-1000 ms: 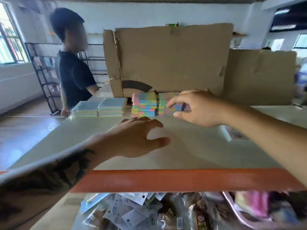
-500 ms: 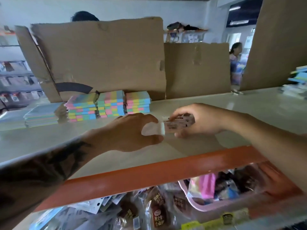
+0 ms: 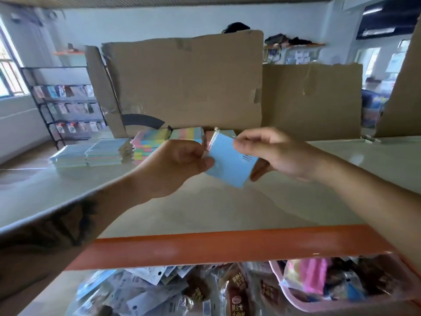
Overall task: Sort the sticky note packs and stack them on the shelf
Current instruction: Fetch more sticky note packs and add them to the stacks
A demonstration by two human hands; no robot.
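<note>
Both hands hold a light blue sticky note pack (image 3: 230,161) up above the pale shelf top (image 3: 227,206). My left hand (image 3: 175,166) pinches its left edge, and my right hand (image 3: 272,153) grips its right side with the thumb underneath. Behind the hands, rainbow-striped sticky note stacks (image 3: 150,144) stand in a row against a cardboard sheet (image 3: 184,80). To their left lie two low stacks of pale blue-green packs (image 3: 88,152).
An orange shelf rail (image 3: 216,245) runs along the front edge. Below it lie plastic-wrapped goods (image 3: 145,290) and a pink basket (image 3: 323,290). More cardboard (image 3: 312,101) stands at the back right. A black wire rack (image 3: 66,103) stands at the far left.
The view swung back to the left. A light blue pack is now held up between both hands, where half a second ago they held a small labelled item low over the shelf.
</note>
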